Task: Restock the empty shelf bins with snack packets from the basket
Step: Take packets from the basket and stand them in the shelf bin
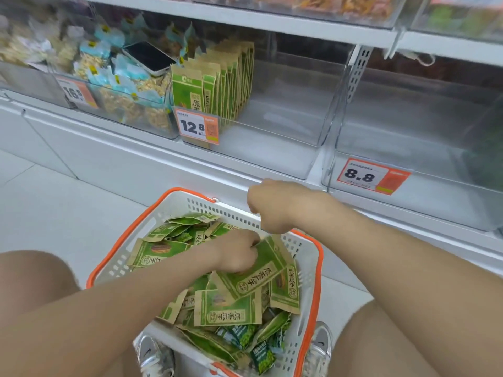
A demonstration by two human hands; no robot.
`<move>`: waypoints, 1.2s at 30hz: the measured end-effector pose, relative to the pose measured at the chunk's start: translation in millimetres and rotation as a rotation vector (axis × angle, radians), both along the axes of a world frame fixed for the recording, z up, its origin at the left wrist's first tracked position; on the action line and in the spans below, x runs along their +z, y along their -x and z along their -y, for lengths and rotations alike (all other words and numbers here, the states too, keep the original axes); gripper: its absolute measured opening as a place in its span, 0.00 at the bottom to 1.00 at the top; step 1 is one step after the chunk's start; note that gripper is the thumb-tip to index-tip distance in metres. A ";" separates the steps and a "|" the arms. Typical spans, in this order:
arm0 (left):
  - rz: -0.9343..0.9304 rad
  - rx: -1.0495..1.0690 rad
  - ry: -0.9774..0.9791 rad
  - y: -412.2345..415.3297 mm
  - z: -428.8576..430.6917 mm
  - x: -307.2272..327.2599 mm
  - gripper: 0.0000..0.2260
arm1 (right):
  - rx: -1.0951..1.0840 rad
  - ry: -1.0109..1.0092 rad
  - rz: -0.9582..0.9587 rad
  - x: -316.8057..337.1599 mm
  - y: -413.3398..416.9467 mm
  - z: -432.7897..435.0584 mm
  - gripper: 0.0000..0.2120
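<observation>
Shop shelf: clear bin of green packets; basket of more.

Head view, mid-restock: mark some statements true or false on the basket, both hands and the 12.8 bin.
1. The left hand grips a green packet inside the basket. True.
2. The 12.8 bin is full. False: a row of packets stands only at its left side.
3. A phone lies on the pale snack bags in the neighbouring bin. True.
4. The basket has blue handles. False: the handles are orange.
5. The right hand is inside the 8.8 bin. False: it is curled above the basket's far rim.
</observation>
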State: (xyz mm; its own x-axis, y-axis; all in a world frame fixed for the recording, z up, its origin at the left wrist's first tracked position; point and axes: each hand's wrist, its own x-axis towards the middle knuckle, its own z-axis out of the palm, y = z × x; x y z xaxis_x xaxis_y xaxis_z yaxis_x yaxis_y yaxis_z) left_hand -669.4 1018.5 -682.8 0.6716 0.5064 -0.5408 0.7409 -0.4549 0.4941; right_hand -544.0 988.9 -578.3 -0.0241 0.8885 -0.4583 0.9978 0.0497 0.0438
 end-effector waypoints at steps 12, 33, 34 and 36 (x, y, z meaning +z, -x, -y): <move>0.905 0.867 0.332 -1.7 -52.2 80.8 0.16 | -0.575 -0.658 -0.717 31.5 -28.4 -30.8 0.15; 0.340 0.638 -0.444 44.3 -138.3 141.3 0.28 | -0.127 -1.428 -0.844 41.9 -5.9 -112.3 0.03; 0.335 0.637 -0.448 45.0 -142.2 141.0 0.29 | -0.109 -1.418 -0.828 39.8 -3.0 -117.5 0.03; 0.329 0.645 -0.437 47.0 -150.2 140.2 0.29 | -0.084 -1.386 -0.793 33.9 2.4 -129.1 0.03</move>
State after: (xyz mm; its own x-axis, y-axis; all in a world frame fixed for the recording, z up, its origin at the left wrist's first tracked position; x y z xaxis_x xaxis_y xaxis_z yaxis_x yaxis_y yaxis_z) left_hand -716.4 1168.6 -542.6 0.2682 0.9627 -0.0348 0.7700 -0.1925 0.6083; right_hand -546.4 1118.0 -544.3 0.2155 0.5993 0.7710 0.7870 0.3608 -0.5004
